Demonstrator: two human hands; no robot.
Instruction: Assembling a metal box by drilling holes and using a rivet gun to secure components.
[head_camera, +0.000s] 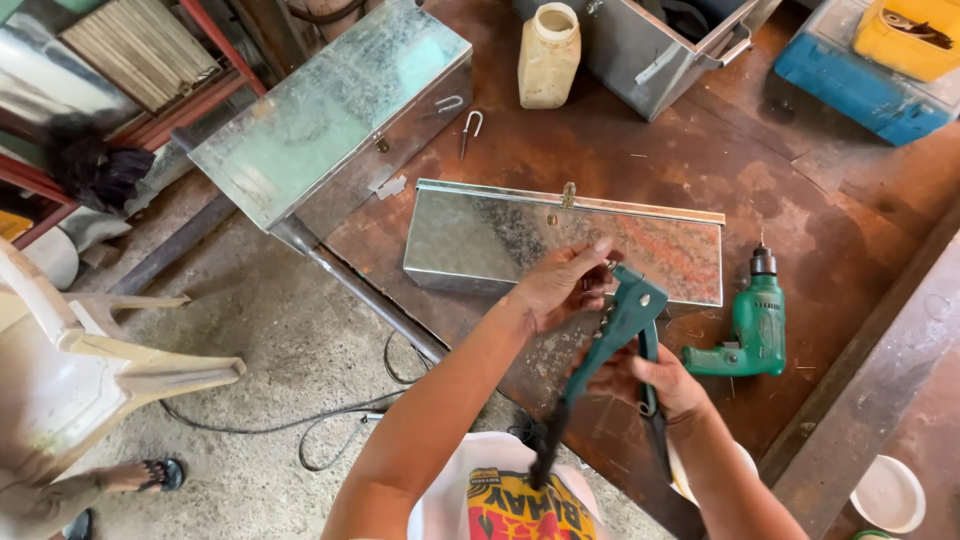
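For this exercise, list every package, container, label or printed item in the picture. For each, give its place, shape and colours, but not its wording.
Plastic jar: top centre of the workbench, squat, cream, open-mouthed.
Yellow case: top right corner, boxy, resting on a blue toolbox.
Printed patch: bottom centre on white cloth, yellow and red with dark lettering.
White tub: bottom right, round.
No screens or signs.

Rough concrete floor (270, 350) lay grey in daylight. Rusty brown metal workbench (820, 220) filled right side. Pale plastic chair (90, 360) stood left; red-framed rack (150, 70), possibly shelving, stood behind.
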